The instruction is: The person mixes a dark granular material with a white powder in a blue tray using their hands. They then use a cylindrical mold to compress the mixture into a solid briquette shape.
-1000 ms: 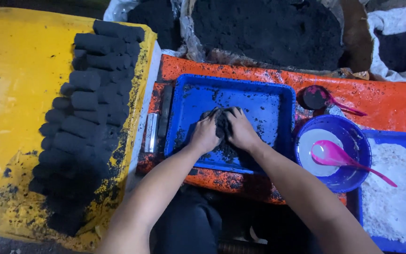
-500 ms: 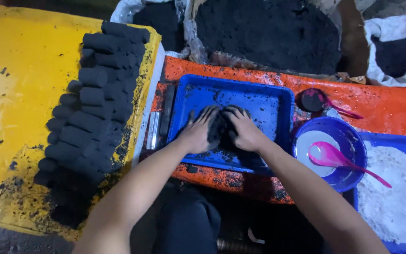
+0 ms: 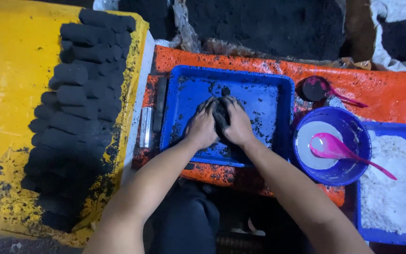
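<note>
Pressing a lump of black charcoal paste (image 3: 221,115) between both hands, we are in the kneading and gathering step, as we judge it: the lump sits near the middle of the blue tray (image 3: 264,94), touching its floor, with loose black crumbs scattered around it. Our left hand (image 3: 202,126) cups the lump from its left side and our right hand (image 3: 237,124) from its right, fingers curled and held close together against the dark mass, so neither hand is open nor pinching; the fingertips are partly lost in the black material. We think the next move calls for steady, even pressure from both sides so the mix holds together without crumbling back onto the tray. Just left of the tray lie a metal tube (image 3: 145,127) and a dark bar beside it. Farther left, on the yellow surface (image 3: 10,94), stand rows of finished black cylinders (image 3: 78,94). To the right of the tray are a small dark-filled scoop (image 3: 316,88), a blue bowl (image 3: 348,136) of white liquid with a pink spoon (image 3: 334,148) resting in it, and a second blue tray holding white powder (image 3: 391,188). Beyond the orange sheet (image 3: 391,101) lies a heap of loose black powder (image 3: 269,23).
</note>
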